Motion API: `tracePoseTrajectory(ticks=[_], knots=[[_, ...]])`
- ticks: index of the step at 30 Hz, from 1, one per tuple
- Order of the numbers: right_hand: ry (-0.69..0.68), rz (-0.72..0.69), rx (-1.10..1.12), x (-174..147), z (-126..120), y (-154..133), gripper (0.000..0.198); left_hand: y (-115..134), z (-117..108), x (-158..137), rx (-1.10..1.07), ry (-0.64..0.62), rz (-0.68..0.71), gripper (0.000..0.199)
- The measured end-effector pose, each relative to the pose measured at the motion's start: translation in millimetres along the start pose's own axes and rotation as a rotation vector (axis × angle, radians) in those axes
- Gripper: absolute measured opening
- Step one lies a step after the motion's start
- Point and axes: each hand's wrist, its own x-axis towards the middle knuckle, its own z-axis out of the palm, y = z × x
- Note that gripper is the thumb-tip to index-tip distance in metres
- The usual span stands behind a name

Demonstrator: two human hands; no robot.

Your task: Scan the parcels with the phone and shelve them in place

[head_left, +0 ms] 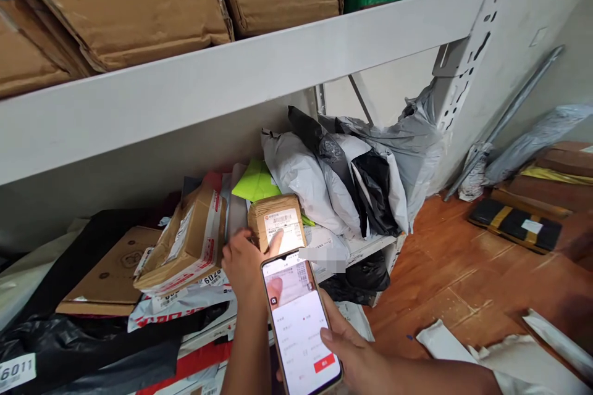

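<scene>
Head view: a person's left hand (243, 262) rests on a small brown parcel (277, 222) on the lower shelf (365, 245), one finger stretched out onto its white label (283, 226); other fingers curled loosely, gripping nothing. The parcel sits upright amid a heap of mail, w/ a taped cardboard box (185, 244) just to its left and grey & white mailer bags (352, 179) piled to its right. A lime-green packet (256, 184) pokes up behind it.

The right hand (352, 352) holds a phone (301, 324) below the parcel, fingers clenched round its edges, screen lit w/ a picture of the label and a red button. Above, big cardboard boxes (139, 0) load the upper shelf (222, 80). More flat packages (519, 222) lie on the wooden floor (454, 284) at right.
</scene>
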Motion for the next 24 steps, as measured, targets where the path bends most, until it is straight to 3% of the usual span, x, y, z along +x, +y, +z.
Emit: tracePoseTrajectory(ticks=[2, 3, 6, 8, 10, 15, 21, 24], knots=[[0.033, -0.011, 0.006, 3.0, -2.8, 0.3, 0.071, 0.8, -8.8, 22.9, 0.034, 0.06, 0.062, 0.087], [0.055, -0.014, 0.011, 4.6, -4.9, 0.0, 0.07, 0.8, -13.1, 36.3, 0.051, 0.034, 0.184, 0.084], [0.099, -0.021, 0.054, 10.3, -14.2, -2.0, 0.068, -1.6, -21.2, 72.6, 0.107, -0.185, 0.58, 0.058], [0.118, -0.027, 0.067, 15.0, -22.2, -3.0, 0.073, -5.0, -22.6, 86.5, 0.124, -0.285, 0.712, 0.047], [0.173, -0.054, 0.068, 20.2, -30.9, -2.3, 0.075, -9.0, -22.8, 92.1, 0.122, -0.298, 0.785, 0.047], [0.256, -0.09, 0.054, 36.7, -48.8, 6.7, 0.077, -16.2, -20.8, 97.9, 0.017, -0.386, 0.77, 0.083], [0.304, -0.145, 0.092, 64.5, -55.5, 5.5, 0.082, -24.8, 5.4, 108.5, -0.212, -0.381, 0.659, 0.04], [0.314, -0.139, 0.107, 69.5, -56.9, 1.1, 0.079, -28.2, 18.4, 107.2, -0.286, -0.354, 0.615, 0.029]])
